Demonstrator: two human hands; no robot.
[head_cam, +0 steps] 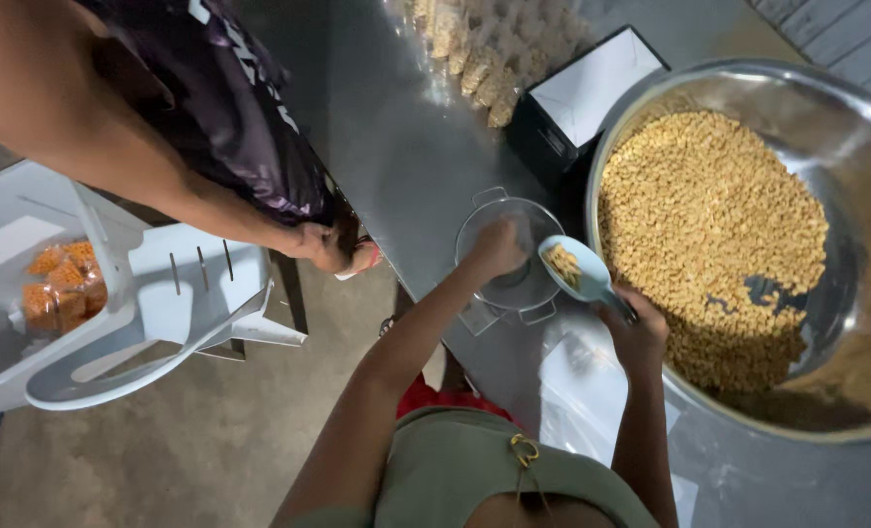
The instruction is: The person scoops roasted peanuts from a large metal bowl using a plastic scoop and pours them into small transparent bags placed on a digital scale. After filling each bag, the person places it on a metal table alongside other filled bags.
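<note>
My right hand (634, 332) grips the handle of a pale blue scoop (570, 266) that carries a small load of yellow snack pieces. The scoop hangs between the big steel basin (846, 127) and a small round steel dish (514, 256) on a scale. My left hand (497, 246) is closed over the dish, pinching something I cannot make out, perhaps a clear bag. The basin holds a large heap of the same yellow snack pieces (709, 225).
A steel table (406, 127) carries a black box with a white top (577, 98) and several filled clear packets (494, 49). Another person's arm (162, 166) reaches to the table's left edge. A white plastic chair (132, 303) holds orange snack packets (59, 284).
</note>
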